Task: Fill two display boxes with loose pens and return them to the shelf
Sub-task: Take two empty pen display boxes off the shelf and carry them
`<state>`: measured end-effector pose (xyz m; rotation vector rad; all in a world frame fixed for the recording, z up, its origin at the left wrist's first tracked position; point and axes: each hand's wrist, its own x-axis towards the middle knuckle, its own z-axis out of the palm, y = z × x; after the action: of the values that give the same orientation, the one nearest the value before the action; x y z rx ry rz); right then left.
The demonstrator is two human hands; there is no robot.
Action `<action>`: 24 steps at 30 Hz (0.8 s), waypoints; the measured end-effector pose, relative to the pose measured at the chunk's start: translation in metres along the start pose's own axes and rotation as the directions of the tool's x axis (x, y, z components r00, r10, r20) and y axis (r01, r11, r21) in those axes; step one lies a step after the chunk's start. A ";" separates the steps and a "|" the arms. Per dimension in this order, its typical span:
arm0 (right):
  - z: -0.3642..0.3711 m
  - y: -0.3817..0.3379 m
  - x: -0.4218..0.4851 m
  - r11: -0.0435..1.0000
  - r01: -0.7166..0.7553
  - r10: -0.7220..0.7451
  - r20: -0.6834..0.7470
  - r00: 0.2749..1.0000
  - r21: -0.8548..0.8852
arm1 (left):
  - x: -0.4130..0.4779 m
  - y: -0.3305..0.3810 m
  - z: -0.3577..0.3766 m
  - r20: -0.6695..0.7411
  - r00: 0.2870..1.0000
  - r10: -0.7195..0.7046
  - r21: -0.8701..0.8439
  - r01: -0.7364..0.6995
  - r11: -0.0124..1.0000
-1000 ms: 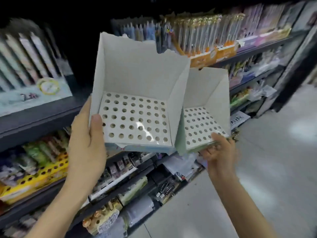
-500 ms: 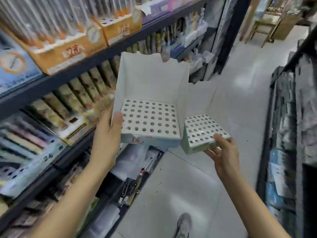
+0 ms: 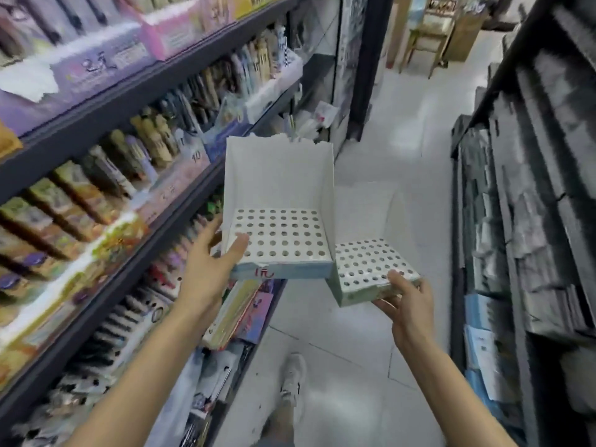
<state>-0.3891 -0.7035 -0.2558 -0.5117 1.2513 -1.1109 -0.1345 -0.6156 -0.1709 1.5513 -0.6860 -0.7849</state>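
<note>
Two white cardboard display boxes with perforated hole-grid floors are held in mid-air over the aisle, both with no pens in them. My left hand (image 3: 211, 269) grips the larger box (image 3: 279, 191) at its left front corner, thumb on the hole grid. My right hand (image 3: 408, 301) holds the smaller box (image 3: 367, 262) from below at its front right corner, thumb on top. The smaller box sits lower and to the right, touching the larger one's side.
A dark shelf unit (image 3: 129, 101) packed with pen displays runs along the left. Another dark shelf (image 3: 532, 188) with stacked goods lines the right. Light tiled floor (image 3: 364, 350) runs between them; my shoe (image 3: 293, 379) is below. A wooden chair (image 3: 425, 37) stands far ahead.
The view has swung right, away from the left shelf and down the aisle. Both boxes stay in my hands, now lower in view and over the floor.
</note>
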 end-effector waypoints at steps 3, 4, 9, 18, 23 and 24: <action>0.021 -0.019 0.063 1.000 0.030 -0.029 -0.034 0.999 0.009 | 0.071 0.000 0.036 0.057 0.998 -0.002 -0.045 0.004 0.999; 0.029 -0.026 0.084 0.999 0.041 -0.040 -0.045 0.998 0.012 | 0.095 0.000 0.048 0.073 0.997 0.005 -0.053 -0.001 0.999; 0.071 -0.067 0.177 0.995 0.093 -0.089 -0.117 0.989 0.024 | 0.209 0.011 0.106 0.166 0.986 -0.005 -0.039 0.012 0.999; 0.123 -0.151 0.327 0.994 0.109 -0.102 -0.197 0.975 0.025 | 0.377 0.037 0.213 0.247 0.969 0.001 0.012 -0.004 1.000; 0.146 -0.205 0.431 0.996 0.094 -0.092 -0.153 0.984 0.006 | 0.450 0.049 0.288 0.178 0.984 0.027 0.036 -0.034 0.999; 0.150 -0.219 0.454 0.996 0.088 -0.088 -0.135 0.987 -0.004 | 0.465 0.051 0.303 0.161 0.986 0.030 0.036 -0.036 0.999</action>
<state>-0.3685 -1.2287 -0.2515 -0.5006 1.3555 -1.2378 -0.0993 -1.1717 -0.1862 1.5192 -0.8475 -0.8829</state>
